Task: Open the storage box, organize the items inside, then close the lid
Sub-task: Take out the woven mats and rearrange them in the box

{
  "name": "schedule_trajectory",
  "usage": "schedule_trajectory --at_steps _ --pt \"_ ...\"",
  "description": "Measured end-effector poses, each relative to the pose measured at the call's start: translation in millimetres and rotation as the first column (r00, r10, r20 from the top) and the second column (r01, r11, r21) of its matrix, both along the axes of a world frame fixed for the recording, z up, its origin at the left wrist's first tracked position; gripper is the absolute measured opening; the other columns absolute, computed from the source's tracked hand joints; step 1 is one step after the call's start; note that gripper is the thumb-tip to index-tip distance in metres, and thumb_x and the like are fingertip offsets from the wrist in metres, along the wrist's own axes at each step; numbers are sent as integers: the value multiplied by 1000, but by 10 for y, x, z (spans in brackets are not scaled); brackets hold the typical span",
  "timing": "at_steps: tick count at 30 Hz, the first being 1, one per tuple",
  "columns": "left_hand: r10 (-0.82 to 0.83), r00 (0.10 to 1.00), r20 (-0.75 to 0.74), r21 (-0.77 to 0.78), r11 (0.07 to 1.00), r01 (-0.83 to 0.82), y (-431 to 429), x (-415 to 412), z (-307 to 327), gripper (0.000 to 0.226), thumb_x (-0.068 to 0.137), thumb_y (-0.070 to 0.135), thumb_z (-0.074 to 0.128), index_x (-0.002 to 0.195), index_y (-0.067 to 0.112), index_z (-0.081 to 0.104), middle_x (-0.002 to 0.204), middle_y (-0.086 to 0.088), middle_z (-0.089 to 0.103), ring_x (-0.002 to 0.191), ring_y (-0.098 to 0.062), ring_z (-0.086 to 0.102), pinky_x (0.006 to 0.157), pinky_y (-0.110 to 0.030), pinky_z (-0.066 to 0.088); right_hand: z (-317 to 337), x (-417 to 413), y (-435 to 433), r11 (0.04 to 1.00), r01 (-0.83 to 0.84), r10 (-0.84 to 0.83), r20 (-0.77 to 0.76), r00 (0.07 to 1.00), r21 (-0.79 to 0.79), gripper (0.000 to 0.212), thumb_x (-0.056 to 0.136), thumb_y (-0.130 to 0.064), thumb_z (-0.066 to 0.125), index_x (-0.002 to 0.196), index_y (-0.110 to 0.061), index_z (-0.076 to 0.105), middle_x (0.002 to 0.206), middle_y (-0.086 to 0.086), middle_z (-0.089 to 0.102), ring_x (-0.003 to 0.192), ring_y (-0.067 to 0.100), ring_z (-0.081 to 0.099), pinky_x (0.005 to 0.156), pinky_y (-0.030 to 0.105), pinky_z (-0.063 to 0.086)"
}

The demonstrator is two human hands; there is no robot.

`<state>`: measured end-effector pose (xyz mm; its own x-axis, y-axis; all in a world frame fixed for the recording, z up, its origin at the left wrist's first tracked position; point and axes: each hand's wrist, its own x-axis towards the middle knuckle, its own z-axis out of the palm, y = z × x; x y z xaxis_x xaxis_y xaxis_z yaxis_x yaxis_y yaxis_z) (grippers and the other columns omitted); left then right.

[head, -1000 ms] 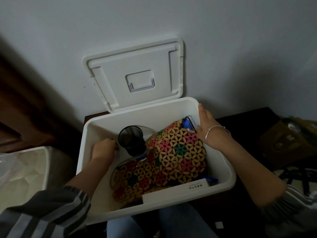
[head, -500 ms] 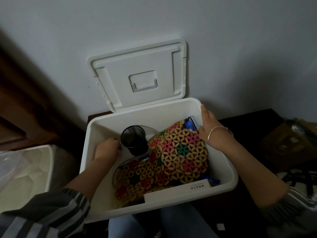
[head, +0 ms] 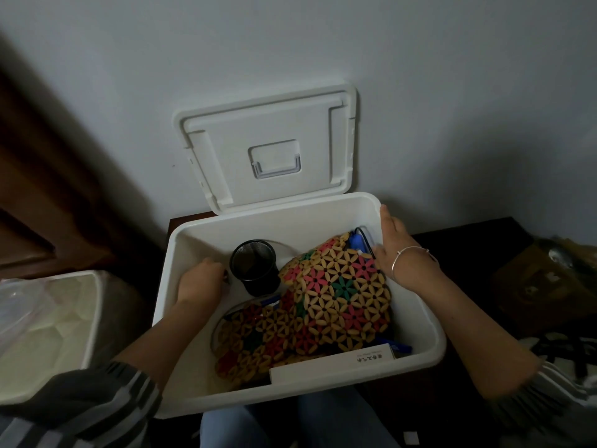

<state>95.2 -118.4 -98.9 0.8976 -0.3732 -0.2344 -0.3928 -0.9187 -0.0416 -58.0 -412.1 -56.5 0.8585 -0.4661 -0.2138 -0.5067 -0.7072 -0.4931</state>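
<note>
Storage box (head: 274,399) lies open between both hands, lid (head: 271,124) raised beyond. I see left hand (head: 198,281) curled beside mesh cup (head: 255,266), grip unclear; right hand (head: 400,257) beside woven mat (head: 339,295), fingers hidden.

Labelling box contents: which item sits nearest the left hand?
The black mesh pen cup, upright just right of the left hand; the floral mats and white carton lie farther off.
</note>
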Motion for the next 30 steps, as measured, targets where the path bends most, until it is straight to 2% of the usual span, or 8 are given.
schedule_trajectory --at_steps 4,7,10,17,19,24,26,30 --pt "29 997 -68 -175 984 -41 89 -146 2 22 89 24 62 108 14 68 108 -8 66 102 -26 62 83 -36 51 -31 7 -29 1000 -5 5 4 1000 -24 77 96 -16 46 150 -15 -9 153 12 15 120 31 46 97 41 41" --pt "-34 975 -219 -97 995 13 96 -354 -166 39 87 34 67 118 12 60 113 -6 64 102 -21 61 84 -32 51 -51 7 -32 999 -8 9 13 1000 -36 75 97 -18 45 150 -14 -8 153 13 14 123 34 44 100 43 39" --pt "49 932 -359 6 999 -50 107 -433 -339 48 83 41 70 117 9 56 111 -7 64 92 -16 61 72 -25 47 -56 12 -24 1000 -4 4 18 1000 -22 73 97 -19 44 150 -15 -6 153 13 15 127 35 39 103 44 36" --pt "294 854 -429 0 946 -325 134 -447 -419 84 81 38 74 138 -5 29 130 -14 55 116 -24 57 79 -25 46 -48 13 -12 1000 -8 8 0 1000 -6 75 96 -17 45 150 -15 -7 153 13 15 129 36 37 105 46 34" --pt "334 830 -447 -66 913 -403 160 -434 -384 75 83 31 74 135 -5 34 127 -14 57 113 -24 58 74 -24 45 -46 12 -13 1000 -7 7 2 1000 -12 75 96 -18 45 150 -15 -7 152 14 16 128 36 38 105 47 35" --pt "318 695 -645 -198 809 -553 199 -380 -248 40 83 24 74 114 1 61 113 -17 64 110 -29 61 86 -34 52 -44 3 -6 1000 -4 5 23 1000 -10 72 97 -20 44 150 -12 -3 151 16 18 129 35 37 104 44 35" --pt "258 642 -722 -292 728 -620 218 -396 -119 28 85 17 73 107 4 64 110 -18 67 101 -28 64 77 -31 52 -42 -6 5 998 -8 13 87 996 -63 67 95 -16 47 149 -7 9 148 18 23 127 34 38 104 41 34" --pt "111 679 -726 -472 637 -610 301 -441 179 19 91 16 64 109 10 63 106 -15 69 96 -27 67 86 -40 57 -6 -51 50 950 -79 169 284 944 -301 52 89 -13 59 135 1 42 137 21 42 125 35 41 106 41 33"
